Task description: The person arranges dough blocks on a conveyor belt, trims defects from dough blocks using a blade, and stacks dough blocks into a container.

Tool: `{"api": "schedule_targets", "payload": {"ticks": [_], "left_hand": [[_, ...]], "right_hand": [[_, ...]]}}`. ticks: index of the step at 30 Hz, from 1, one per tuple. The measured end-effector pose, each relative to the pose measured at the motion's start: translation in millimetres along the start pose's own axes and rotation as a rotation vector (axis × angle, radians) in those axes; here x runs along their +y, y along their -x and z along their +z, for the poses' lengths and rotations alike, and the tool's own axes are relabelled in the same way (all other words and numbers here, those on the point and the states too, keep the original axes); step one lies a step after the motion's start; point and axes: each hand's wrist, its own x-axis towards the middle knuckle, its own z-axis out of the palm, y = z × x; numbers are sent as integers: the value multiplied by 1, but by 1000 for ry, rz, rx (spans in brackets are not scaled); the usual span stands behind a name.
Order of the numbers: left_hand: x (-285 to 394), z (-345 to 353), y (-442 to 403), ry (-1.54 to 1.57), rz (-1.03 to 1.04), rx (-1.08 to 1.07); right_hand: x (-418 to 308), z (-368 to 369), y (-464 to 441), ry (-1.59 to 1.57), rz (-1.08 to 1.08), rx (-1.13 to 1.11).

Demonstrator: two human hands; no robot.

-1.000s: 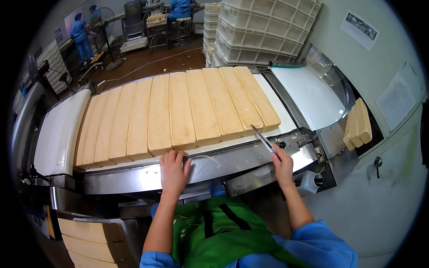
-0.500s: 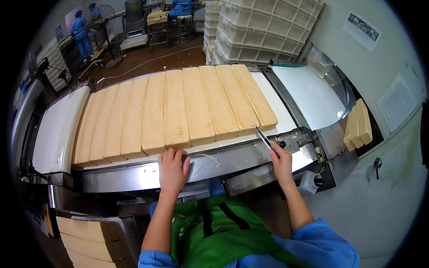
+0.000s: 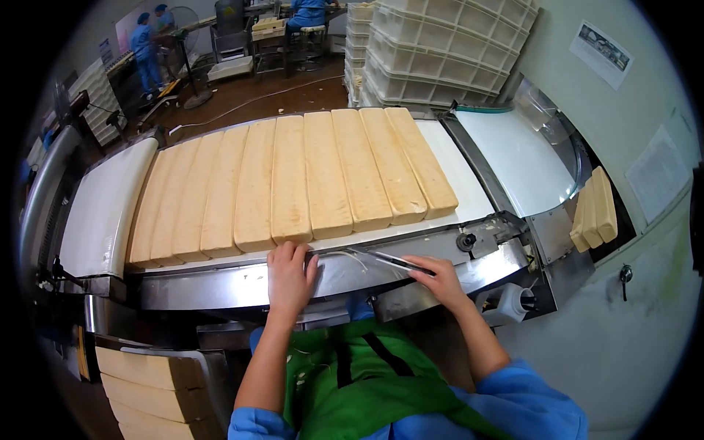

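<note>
Long pale-yellow blocks [image 3: 290,176] lie side by side in a row across the white conveyor belt [image 3: 458,165]. My left hand [image 3: 291,279] rests on the metal front rail [image 3: 205,288], holding nothing. Its fingers are stretched toward the near end of a middle block, with the thumb apart; whether the fingertips touch the block is hard to tell. In my right hand [image 3: 438,281] are slim tweezers [image 3: 396,262], silver and dark, pointing left over the rail. A thin pale strand [image 3: 359,258] lies on the rail near their tips.
Stacked white crates [image 3: 440,59] stand behind the belt. More blocks [image 3: 150,392] are piled at lower left, and others [image 3: 595,209] stand at right. A white bottle [image 3: 506,302] hangs below the rail. Co-workers in blue [image 3: 144,55] are in the background.
My right hand has moved left and slightly down, bringing the tweezers from a block's near end to over the rail. My left hand stays at the middle block's end.
</note>
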Motion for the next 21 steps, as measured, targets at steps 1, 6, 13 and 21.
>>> {"api": "schedule_targets", "payload": {"ticks": [1, 6, 13, 21], "left_hand": [[0, 1, 0, 3, -3, 0], [0, 2, 1, -5, -18, 11], [-1, 3, 1, -12, 18, -18], [-1, 7, 1, -20, 7, -2]], "right_hand": [[-2, 2, -10, -6, -3, 0], [0, 20, -59, 386, -341, 59], [-1, 35, -52, 459, -386, 318], [12, 28, -38, 540, -326, 584]]}}
